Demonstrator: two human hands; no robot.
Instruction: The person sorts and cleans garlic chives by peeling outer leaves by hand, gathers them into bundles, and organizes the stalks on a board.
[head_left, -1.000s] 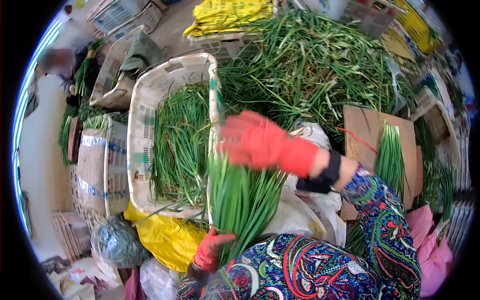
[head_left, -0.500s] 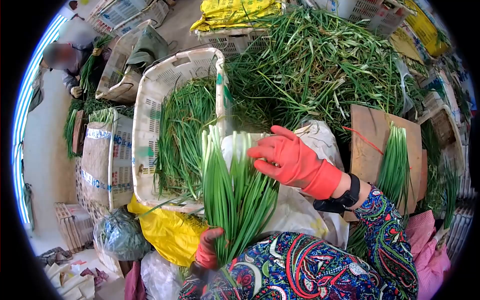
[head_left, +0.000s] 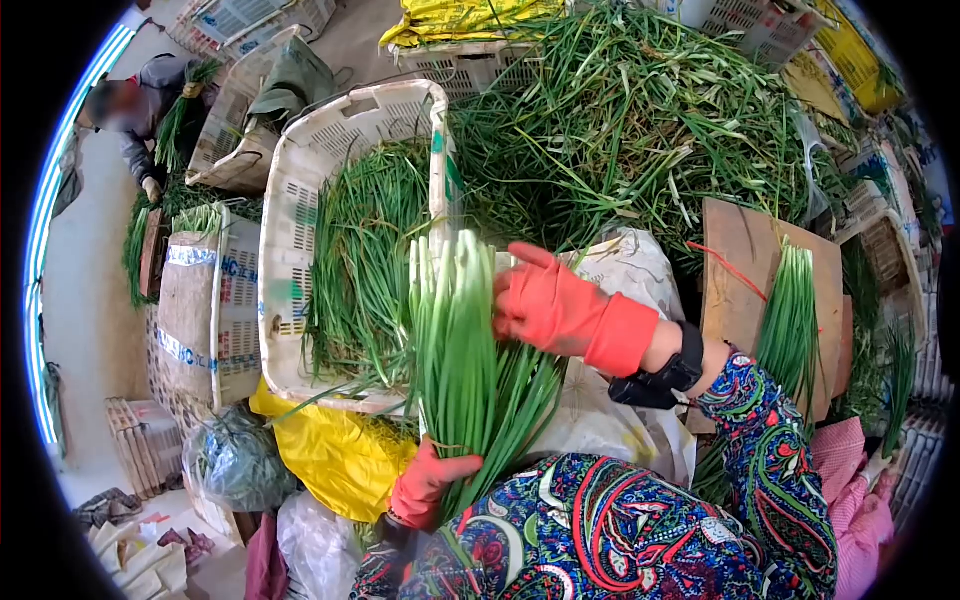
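A bunch of garlic chives (head_left: 455, 330) stands upright in front of my body, pale stem ends up and green leaves hanging down. My left hand (head_left: 432, 485), in a red rubber glove, is closed around its leafy lower part, with the thumb across the front. Near the pale ends, on the right side of the bunch, is my right hand (head_left: 555, 305), also red-gloved. Its fingers curl in against the stalks and one digit sticks up. The bunch partly hides those fingertips. Some leaves fan out to the right below this hand.
A white plastic crate (head_left: 275, 300) holds loose chives on the left. Behind lies a large chive heap (head_left: 640, 130). At right, a neat chive bundle (head_left: 790, 310) rests on a brown board (head_left: 730, 250) beside a red tie. A co-worker (head_left: 165, 90) handles chives at far left.
My right hand has shifted slightly left and down, its fingers now more curled. My left hand has risen and turned, its thumb now across the leaves. The stalks are gathered closer together at the top.
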